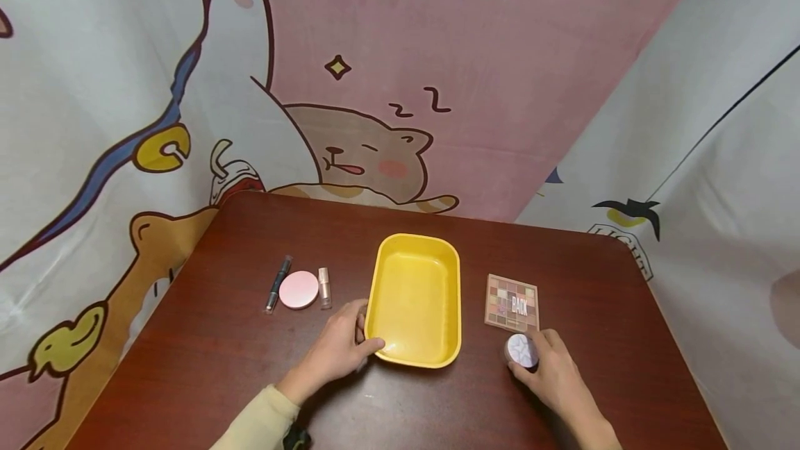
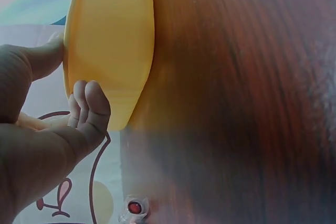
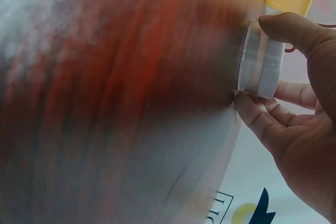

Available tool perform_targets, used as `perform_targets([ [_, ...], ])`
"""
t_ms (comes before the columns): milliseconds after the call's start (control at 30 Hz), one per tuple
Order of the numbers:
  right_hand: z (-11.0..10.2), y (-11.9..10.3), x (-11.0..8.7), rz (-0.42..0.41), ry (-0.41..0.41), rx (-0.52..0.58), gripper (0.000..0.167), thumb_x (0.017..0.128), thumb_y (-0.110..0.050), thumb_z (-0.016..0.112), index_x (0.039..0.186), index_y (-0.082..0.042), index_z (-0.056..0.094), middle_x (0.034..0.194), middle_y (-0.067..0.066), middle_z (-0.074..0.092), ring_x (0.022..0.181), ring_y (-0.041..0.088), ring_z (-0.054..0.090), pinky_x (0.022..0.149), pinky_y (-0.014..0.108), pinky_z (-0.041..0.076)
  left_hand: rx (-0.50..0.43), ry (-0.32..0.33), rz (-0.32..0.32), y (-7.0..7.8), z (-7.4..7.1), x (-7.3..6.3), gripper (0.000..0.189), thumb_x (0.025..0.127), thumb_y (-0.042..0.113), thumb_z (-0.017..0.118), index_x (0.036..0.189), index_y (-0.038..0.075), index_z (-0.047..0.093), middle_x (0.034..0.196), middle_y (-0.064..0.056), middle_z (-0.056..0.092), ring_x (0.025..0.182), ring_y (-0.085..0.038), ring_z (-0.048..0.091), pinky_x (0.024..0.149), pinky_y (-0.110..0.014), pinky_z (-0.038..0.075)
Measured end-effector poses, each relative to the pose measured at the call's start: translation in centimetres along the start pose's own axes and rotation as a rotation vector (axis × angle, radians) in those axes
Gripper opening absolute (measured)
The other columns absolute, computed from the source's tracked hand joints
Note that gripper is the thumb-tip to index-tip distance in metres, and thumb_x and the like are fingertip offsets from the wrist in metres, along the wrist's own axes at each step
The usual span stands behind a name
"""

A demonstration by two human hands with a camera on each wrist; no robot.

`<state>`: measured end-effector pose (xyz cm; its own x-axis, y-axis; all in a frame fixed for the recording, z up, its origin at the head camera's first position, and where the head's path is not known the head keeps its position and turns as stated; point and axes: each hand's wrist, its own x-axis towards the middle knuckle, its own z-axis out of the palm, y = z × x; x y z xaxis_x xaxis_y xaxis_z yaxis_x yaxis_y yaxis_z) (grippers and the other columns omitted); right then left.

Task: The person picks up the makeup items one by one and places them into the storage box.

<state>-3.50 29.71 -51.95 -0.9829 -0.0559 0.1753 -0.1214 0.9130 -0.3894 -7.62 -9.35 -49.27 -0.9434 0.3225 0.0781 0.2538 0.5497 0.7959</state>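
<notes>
A yellow plastic tray (image 1: 417,360) stands on the table, nothing inside it. My left hand (image 1: 340,344) grips its near left corner, thumb over the rim and fingers along the outer wall; the left wrist view shows the same hold on the tray (image 2: 113,35). To the right, my right hand (image 1: 556,371) holds a small round jar (image 1: 521,351) with a pale star-patterned lid. In the right wrist view, thumb and fingers pinch the clear-sided jar (image 3: 262,61) from both sides, close to the tabletop. Just beyond it lies an eyeshadow palette (image 1: 512,303).
Left of the tray, a round pink compact (image 1: 298,289) lies between a dark double-ended stick (image 1: 278,285) and a small lipstick-like tube (image 1: 324,288). The brown wooden table (image 1: 400,408) ends at the back against a cartoon-printed cloth (image 1: 487,75).
</notes>
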Motion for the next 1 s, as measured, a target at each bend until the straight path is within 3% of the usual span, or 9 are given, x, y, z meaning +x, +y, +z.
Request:
perform_targets([
  [133, 0.02, 0.0, 0.0, 0.001, -0.006, -0.002, 0.062, 0.07, -0.016, 0.092, 0.12, 0.006, 0.063, 0.104, 0.02, 0.057, 0.09, 0.036, 0.061, 0.073, 0.054, 0.055, -0.079, -0.002, -0.028, -0.22, -0.06, 0.02, 0.054, 0.084, 0.006, 0.085, 0.126, -0.01, 0.056, 0.084, -0.005, 0.061, 0.067, -0.003, 0.054, 0.06, -0.022, 0.05],
  [333, 0.12, 0.08, 0.01, -0.012, 0.006, -0.011, 0.062, 0.069, -0.016, 0.092, 0.119, 0.007, 0.063, 0.103, 0.02, 0.057, 0.089, 0.035, 0.061, 0.073, 0.053, 0.055, -0.056, 0.077, -0.036, -0.18, 0.09, 0.14, 0.025, 0.091, 0.003, 0.075, 0.11, -0.005, 0.061, 0.079, 0.003, 0.058, 0.067, -0.003, 0.051, 0.064, -0.023, 0.046],
  [567, 0.35, 0.08, 0.03, -0.058, 0.059, -0.019, 0.062, 0.066, -0.015, 0.093, 0.117, 0.007, 0.064, 0.1, 0.018, 0.058, 0.086, 0.032, 0.061, 0.07, 0.05, 0.055, -0.05, 0.099, -0.067, -0.07, 0.3, 0.22, 0.033, 0.091, 0.001, 0.073, 0.12, -0.007, 0.059, 0.077, 0.003, 0.057, 0.065, -0.003, 0.049, 0.062, -0.024, 0.044],
  [767, 0.43, -0.01, 0.06, -0.062, 0.077, -0.02, 0.061, 0.066, -0.015, 0.093, 0.115, 0.007, 0.065, 0.1, 0.018, 0.058, 0.086, 0.032, 0.06, 0.07, 0.05, 0.054, -0.07, 0.1, -0.084, -0.14, 0.36, 0.25, 0.018, 0.09, 0.001, 0.074, 0.103, -0.002, 0.061, 0.077, 0.003, 0.057, 0.065, -0.003, 0.049, 0.063, -0.023, 0.044],
  [1000, 0.51, -0.4, 0.5, -0.124, 0.131, -0.014, 0.059, 0.067, -0.015, 0.094, 0.115, 0.006, 0.067, 0.102, 0.016, 0.06, 0.089, 0.031, 0.062, 0.072, 0.051, 0.055, -0.08, 0.089, -0.106, -0.21, 0.42, 0.28, 0.017, 0.091, 0.003, 0.074, 0.101, 0.0, 0.06, 0.078, 0.003, 0.057, 0.067, -0.004, 0.05, 0.064, -0.023, 0.045],
])
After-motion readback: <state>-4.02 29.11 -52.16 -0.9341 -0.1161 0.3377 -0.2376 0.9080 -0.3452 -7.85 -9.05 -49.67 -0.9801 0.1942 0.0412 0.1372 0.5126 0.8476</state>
